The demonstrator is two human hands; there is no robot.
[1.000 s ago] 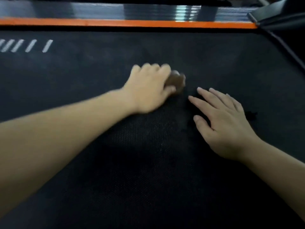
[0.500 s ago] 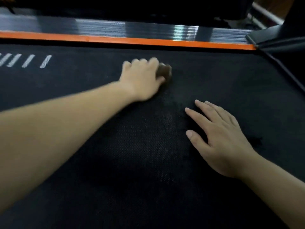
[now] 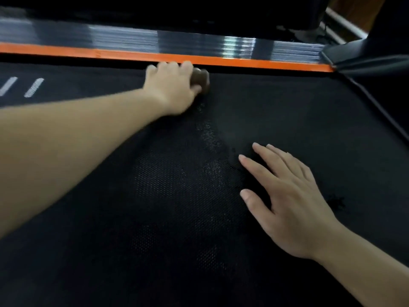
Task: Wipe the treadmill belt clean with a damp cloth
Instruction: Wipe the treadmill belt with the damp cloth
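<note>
— Where's the cloth?

— In my left hand; a small brown cloth, bunched into a wad, sits under my curled fingers, with a lump of it showing past my thumb; I'm pressing it on the black textured rubber treadmill belt, just short of the long orange plastic strip that edges it.

— And the other hand?

— My right hand lies flat on the belt, well back from the orange strip; its fingers are straight and spread, holding nothing; I judge it only props me.

— Which way must the next stroke go?

— The orange strip runs side to side across my view, and I take the belt's long axis to run with it; there's no more room towards the strip, so the stroke has to come back towards me or slide along the strip; a pale wet streak runs from the wad away from the strip, towards my right hand.

— Which hand is nearer the cloth?

— The left, plainly, since it has it; the right is well apart.

— How much is done?

— Hard to say; the belt by the white slanted dashes, along the strip to my left, looks dry, though I can't be sure.

— Any bucket or bowl?

— No container shows; beyond the orange strip lies only the glossy dark side rail.
</note>
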